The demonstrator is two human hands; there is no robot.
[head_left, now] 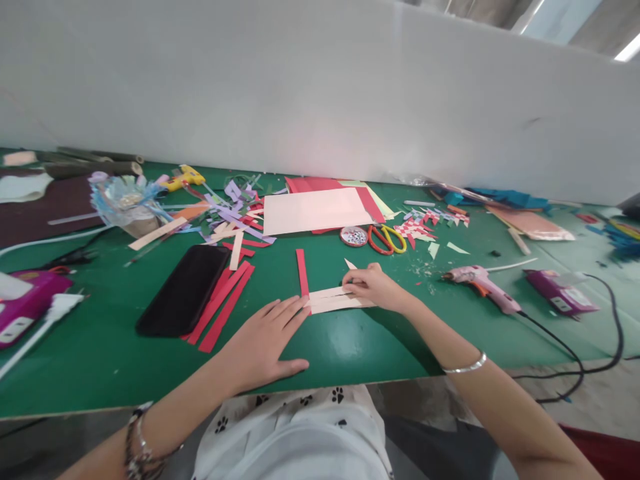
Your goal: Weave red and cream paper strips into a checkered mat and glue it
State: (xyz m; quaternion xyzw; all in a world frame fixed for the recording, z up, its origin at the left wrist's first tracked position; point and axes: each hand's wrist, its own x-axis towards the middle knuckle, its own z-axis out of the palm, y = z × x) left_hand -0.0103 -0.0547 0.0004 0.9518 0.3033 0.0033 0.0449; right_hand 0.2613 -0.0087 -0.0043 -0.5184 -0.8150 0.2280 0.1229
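Pale pink paper strips lie side by side on the green table in front of me. At their left end a red paper strip crosses them at about a right angle. My left hand lies flat, fingers stretched out, its fingertips pressing on the spot where the strips meet. Over the right part of the pale strips is my right hand, its fingers closed in a pinch on a pale strip. A pointed pale tip shows just behind those fingers. The pinching fingertips are partly hidden.
Left of my hands are a black phone and loose red strips. Behind are a pale paper sheet, a round tin, scissors and paper scraps. A corded pink glue gun lies to the right.
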